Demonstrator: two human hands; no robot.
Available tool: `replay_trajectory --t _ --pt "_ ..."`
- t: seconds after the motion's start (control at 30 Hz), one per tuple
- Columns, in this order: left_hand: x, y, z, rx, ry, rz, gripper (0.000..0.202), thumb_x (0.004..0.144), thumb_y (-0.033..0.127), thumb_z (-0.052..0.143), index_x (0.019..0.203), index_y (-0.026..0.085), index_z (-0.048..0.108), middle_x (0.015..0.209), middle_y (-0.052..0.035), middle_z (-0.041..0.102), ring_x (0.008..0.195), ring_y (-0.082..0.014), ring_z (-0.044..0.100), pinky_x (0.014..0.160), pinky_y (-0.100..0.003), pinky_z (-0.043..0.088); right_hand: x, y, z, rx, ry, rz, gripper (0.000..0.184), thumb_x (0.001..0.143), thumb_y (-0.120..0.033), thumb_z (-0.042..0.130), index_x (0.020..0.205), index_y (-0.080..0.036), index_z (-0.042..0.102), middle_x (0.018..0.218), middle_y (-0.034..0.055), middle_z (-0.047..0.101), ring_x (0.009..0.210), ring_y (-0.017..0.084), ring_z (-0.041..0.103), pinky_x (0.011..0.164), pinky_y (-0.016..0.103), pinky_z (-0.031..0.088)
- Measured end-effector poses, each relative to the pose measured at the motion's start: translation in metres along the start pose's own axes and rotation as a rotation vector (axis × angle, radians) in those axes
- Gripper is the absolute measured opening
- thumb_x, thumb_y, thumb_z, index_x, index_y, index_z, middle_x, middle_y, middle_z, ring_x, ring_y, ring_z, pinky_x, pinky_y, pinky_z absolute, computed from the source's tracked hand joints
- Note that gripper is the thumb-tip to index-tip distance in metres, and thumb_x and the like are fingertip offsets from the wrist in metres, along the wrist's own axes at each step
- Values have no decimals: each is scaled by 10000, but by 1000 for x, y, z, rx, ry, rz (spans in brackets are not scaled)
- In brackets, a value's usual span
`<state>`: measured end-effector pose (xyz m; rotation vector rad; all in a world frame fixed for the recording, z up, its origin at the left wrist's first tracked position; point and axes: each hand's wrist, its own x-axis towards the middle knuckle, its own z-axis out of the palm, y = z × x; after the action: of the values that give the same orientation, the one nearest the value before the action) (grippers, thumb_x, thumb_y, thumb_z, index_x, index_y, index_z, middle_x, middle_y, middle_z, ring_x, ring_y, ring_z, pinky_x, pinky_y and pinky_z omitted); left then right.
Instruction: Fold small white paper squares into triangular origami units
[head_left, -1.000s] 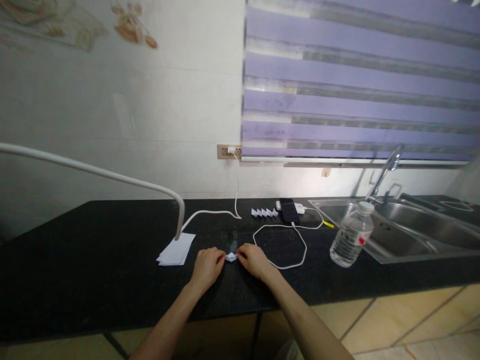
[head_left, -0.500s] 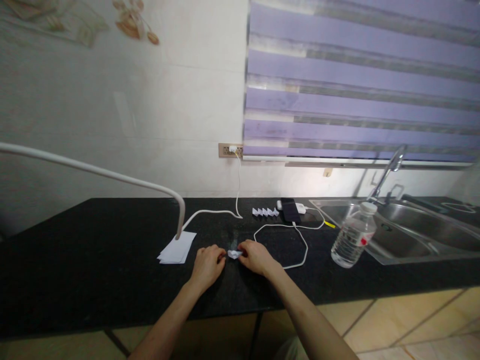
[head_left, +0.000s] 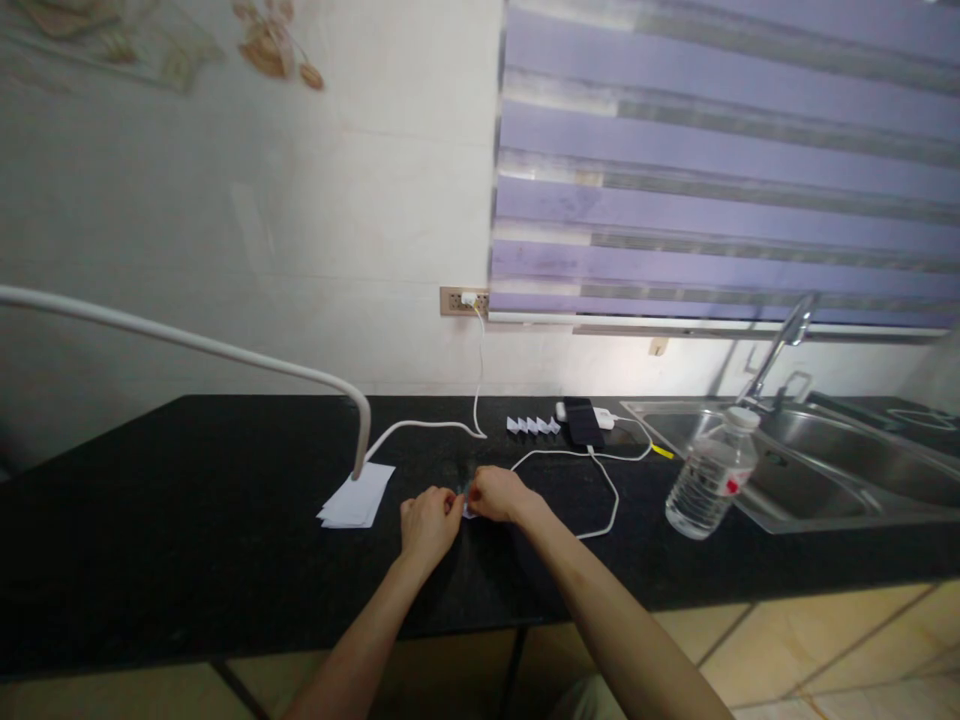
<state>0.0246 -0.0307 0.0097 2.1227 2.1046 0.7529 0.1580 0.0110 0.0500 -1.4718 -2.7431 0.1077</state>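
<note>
My left hand [head_left: 427,522] and my right hand [head_left: 499,494] meet over the black counter [head_left: 187,520]. Both pinch a small folded piece of white paper [head_left: 468,510], which is mostly hidden between the fingers. The fingers of both hands are curled closed around it. A small stack of white paper sheets [head_left: 356,497] lies just left of my left hand. A row of small folded white paper pieces [head_left: 532,425] stands near the wall behind my hands.
A white cable [head_left: 592,495] loops on the counter right of my hands, leading to a dark phone [head_left: 581,420]. A plastic water bottle [head_left: 711,472] stands beside the steel sink [head_left: 825,470]. A white lamp arm [head_left: 225,350] curves down to the paper stack.
My hands have drawn closer together and lifted slightly; my right hand now covers most of the folded paper. The view shifted a little.
</note>
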Motion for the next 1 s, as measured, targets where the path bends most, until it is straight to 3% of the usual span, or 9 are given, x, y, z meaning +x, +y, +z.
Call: replay_trajectory --t 0.27,0.57,0.83,1.0 --pt "-1 2 4 1 -9 23 196 777 281 474 737 205 650 753 -26 629 783 -178 565 699 -300 319 6 -1 -1 4 -40 16 262 711 -268 490 839 -207 710 843 84 696 792 203 640 618 224 441" --pt "-1 -5 10 -96 4 74 189 782 244 471 832 207 648 795 -26 641 831 -178 574 749 -302 354 6 1 0 26 -40 27 272 730 -323 493 846 -205 708 850 84 695 808 201 636 620 221 435" --pt "0 -21 5 -147 180 89 228 804 233 430 880 178 638 782 -41 648 768 -170 593 718 -293 401 -2 17 -10 56 -18 34 273 750 -259 462 891 -225 694 881 40 693 816 159 626 630 190 414" --pt "-4 -28 8 -170 281 140 219 798 217 427 866 181 632 770 -36 644 752 -172 596 713 -299 417 -2 9 -7 78 -44 32 224 706 -297 535 848 -241 700 835 20 697 783 156 629 616 184 416"
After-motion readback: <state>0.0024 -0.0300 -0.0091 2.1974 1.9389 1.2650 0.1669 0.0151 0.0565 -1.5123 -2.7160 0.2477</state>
